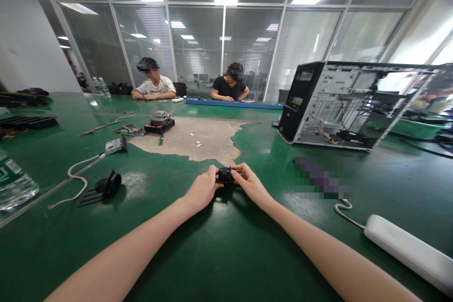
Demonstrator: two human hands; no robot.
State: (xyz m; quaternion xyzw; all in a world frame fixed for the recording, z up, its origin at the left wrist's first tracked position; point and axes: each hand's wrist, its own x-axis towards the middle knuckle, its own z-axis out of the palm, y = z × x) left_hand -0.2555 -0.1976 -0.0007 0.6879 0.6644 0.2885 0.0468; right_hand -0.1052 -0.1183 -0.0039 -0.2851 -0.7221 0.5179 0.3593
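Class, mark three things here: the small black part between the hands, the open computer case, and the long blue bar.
Small black part (224, 176): head view, middle of its body.
Open computer case (328, 103): head view, its silver interior.
Long blue bar (235, 103): head view, middle of its length.

The person's left forearm (130, 240) (lower left) and right forearm (329, 245) (lower right) are bare, kinda slim, tapering to a bare left hand (201, 188) and right hand (252, 184) mid-frame.
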